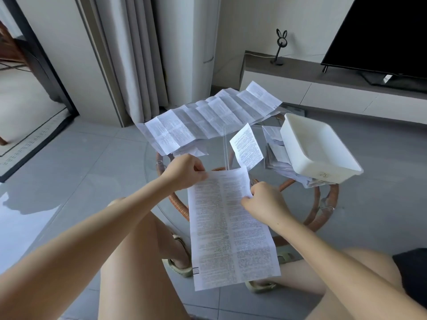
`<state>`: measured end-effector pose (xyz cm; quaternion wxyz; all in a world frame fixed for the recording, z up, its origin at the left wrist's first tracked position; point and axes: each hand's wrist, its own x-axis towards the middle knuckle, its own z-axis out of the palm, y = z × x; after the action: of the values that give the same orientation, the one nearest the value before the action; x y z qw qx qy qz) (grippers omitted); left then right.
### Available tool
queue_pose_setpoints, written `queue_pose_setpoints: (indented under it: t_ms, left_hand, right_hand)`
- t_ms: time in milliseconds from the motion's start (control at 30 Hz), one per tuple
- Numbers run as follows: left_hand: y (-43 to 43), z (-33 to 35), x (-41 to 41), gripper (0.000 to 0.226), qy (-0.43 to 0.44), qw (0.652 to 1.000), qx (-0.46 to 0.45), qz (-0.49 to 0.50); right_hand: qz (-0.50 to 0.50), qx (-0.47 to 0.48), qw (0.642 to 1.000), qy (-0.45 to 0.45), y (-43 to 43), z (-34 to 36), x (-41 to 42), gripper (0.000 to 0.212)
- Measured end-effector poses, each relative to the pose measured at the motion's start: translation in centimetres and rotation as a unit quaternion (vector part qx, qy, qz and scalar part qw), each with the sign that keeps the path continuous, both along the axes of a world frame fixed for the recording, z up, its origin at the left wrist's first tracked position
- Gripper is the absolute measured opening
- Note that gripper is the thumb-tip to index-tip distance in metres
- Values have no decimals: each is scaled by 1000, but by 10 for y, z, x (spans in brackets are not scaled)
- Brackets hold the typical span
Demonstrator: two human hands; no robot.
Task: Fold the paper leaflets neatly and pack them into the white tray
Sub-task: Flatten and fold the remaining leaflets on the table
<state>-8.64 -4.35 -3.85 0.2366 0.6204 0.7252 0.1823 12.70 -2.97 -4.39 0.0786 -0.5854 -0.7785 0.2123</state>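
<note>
Pinching a long leaflet (227,227) by its top corners, left hand (184,172), right hand (263,199), white tray (318,148) on glass surface (265,179) beyond

No word or number can be read anywhere. The long leaflet (231,227) nearest the camera carries dense small print in two columns, too blurred to make out, and a black striped block (195,270), like a barcode, sits at its lower left corner. The unfolded leaflets (208,116) farther back and the small sheet (246,146) bear the same illegible print. The white tray (318,144) has a small mark (324,174) on its near wall, too small to read.
</note>
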Motion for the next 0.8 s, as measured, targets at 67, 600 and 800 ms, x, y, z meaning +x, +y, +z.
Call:
queue_pose_setpoints:
  t_ms: [67,600,800]
  left_hand:
    - [1,2,1,20,-4,1000,-1,2]
    - [-2,7,1,23,-38,999,-22,8]
    - [-17,11,-4,22,-98,995,26,25]
  right_hand:
    - [-4,4,1000,-1,2,-1,-1,45]
    - [3,0,999,-43,12,-6,-3,47]
    - [-18,9,1000,-12,3,7,6,45]
